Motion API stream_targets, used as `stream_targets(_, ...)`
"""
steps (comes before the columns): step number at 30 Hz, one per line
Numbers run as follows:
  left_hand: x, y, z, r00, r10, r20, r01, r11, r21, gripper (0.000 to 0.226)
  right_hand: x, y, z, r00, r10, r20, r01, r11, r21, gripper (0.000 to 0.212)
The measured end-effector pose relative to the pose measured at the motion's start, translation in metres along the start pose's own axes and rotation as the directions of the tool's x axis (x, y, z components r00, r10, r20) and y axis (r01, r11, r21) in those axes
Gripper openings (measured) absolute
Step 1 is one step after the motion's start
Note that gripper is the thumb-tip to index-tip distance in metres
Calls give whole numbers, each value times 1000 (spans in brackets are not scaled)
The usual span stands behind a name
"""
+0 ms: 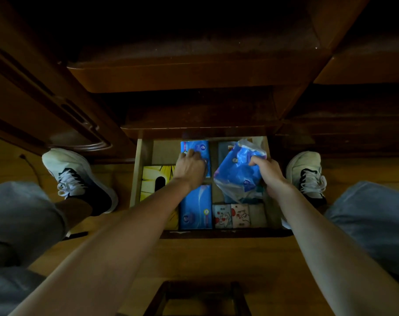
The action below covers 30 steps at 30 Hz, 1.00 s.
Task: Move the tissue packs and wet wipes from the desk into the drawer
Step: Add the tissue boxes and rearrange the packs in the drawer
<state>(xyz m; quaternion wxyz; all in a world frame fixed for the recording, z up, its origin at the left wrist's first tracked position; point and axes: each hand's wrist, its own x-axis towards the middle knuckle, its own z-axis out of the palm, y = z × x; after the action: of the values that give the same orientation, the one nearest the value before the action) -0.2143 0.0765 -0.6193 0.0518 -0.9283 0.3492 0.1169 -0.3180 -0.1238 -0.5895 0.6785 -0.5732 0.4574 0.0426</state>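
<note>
While left hand (pixel 190 167) fingers curl on blue tissue pack (pixel 195 148), right hand (pixel 268 171) fingers pinch plastic-wrapped bundle (pixel 237 172), drawer (pixel 139 160)

Carrier: pale wooden open drawer (pixel 139 169), pulled out between my feet.
Far middle, 12 o'clock: blue rectangular tissue pack (pixel 197 148), lying flat.
Near middle, 6 o'clock: second blue tissue pack (pixel 195 208), in line behind the first.
Left, 9 o'clock: yellow patterned tissue box (pixel 151 179).
Near right, 5 o'clock: two small white packs with red prints (pixel 231 215), side by side, touching.
</note>
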Motion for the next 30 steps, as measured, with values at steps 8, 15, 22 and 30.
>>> stream_targets(8, 28, -1, 13, 943, -190, 273, 266, 924, -274, 95, 3, 2, 3, 997, -8, 82, 5, 999, 41, 49)
stream_targets(15, 28, -14, 7, 966, -126, 227, 166, 971, -170, 111, 7, 5, 7, 997, 0, 83, -5, 999, 51, 47)
stream_targets(22, 3, -19, 11, 992, -83, 93, 91, 992, -88, 84, 8, 3, 14, 997, 14, 72, -25, 988, 152, 39)
stream_targets(30, -59, -1, -32, 822, -328, 466, 346, -363, -865, 75, -3, 13, 56, 922, 29, 386, -224, 853, 472, 28)
